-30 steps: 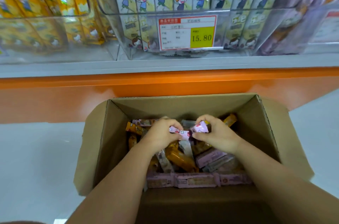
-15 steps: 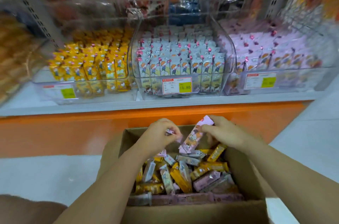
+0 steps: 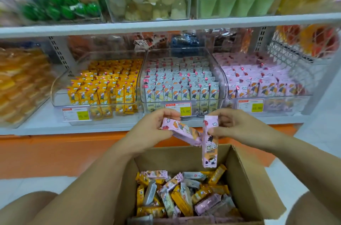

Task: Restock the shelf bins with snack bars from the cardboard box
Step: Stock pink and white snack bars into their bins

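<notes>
My left hand pinches one pink snack bar that lies slanted to the right. My right hand pinches a second pink snack bar by its top, and it hangs upright. Both hands are raised above the open cardboard box, which holds several mixed yellow, grey and pink bars. On the shelf behind stand three clear bins: yellow bars, grey bars and pink bars.
An orange base panel runs under the white shelf edge. Bins of green, pale and yellow sweets fill the upper shelf. Orange packs sit at far left and a wire basket at right. My knees flank the box.
Both hands rose out of the box, each lifting a pink bar up in front of the shelf. The view tilted upward, bringing the upper shelf into sight.
</notes>
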Tool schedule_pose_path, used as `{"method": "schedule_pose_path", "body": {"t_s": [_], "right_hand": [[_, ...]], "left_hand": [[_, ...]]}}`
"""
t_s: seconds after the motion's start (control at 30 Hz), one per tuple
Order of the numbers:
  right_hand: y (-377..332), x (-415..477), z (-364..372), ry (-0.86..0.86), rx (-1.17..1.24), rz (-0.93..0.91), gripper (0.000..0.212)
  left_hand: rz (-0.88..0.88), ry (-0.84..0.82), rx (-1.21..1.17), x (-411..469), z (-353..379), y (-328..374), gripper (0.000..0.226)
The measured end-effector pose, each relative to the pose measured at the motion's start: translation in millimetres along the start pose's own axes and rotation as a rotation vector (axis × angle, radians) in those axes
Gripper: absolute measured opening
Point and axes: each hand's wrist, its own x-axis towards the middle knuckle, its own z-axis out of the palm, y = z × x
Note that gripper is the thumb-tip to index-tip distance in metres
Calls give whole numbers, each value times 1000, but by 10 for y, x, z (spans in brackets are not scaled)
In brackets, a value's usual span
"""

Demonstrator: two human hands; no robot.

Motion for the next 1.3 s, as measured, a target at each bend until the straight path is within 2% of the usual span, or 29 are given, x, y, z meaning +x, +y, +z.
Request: {"method": "schedule_pose_path", "body": {"t_s": [0.17,0.27,0.37,0.43,0.53,0.63,0.73,0.83,0.9,0.97,1.0,1.13,1.23,1.3], "right_hand": [[-65,24,-21,109,187,-9,11],[-79,52,3,50,334,9,9],[-84,22,-24,-18,411,9,18],[-67,-7,-75,-24,391,-18,17],[-37,-49,-204,79,223,-63,20],[-11,-98,-371,216,154,-100,25],[-18,-169,-574,361,167,-127,24],[96,-191,-847,581,204,-176,44],[153,-192,-1029,745,189,-221,34],[229,-179,-1205,847,146,-289,21],[261,-172,-1277,880,126,-312,22],[444,-75,-1470,918,51,-286,31],[644,38,-1546,845,-39,-180,27],[765,116,-1552,786,-98,-122,31]], "left_hand": [[-22,25,-141,29,-44,175,39],[-60,10,-224,80,-50,289,36],[-110,-42,-300,179,16,451,35],[-104,-77,-248,269,88,536,34],[-67,-96,-193,397,244,674,21],[45,33,-109,560,450,777,13],[162,134,-22,783,651,844,23],[278,180,106,1017,845,971,37],[342,178,119,1184,972,1062,41],[379,146,149,1361,1100,1120,45],[388,130,194,1453,1160,1126,46],[389,81,421,1758,1354,1094,49],[341,30,590,1906,1436,1017,54],[300,12,679,1967,1457,954,55]]}}
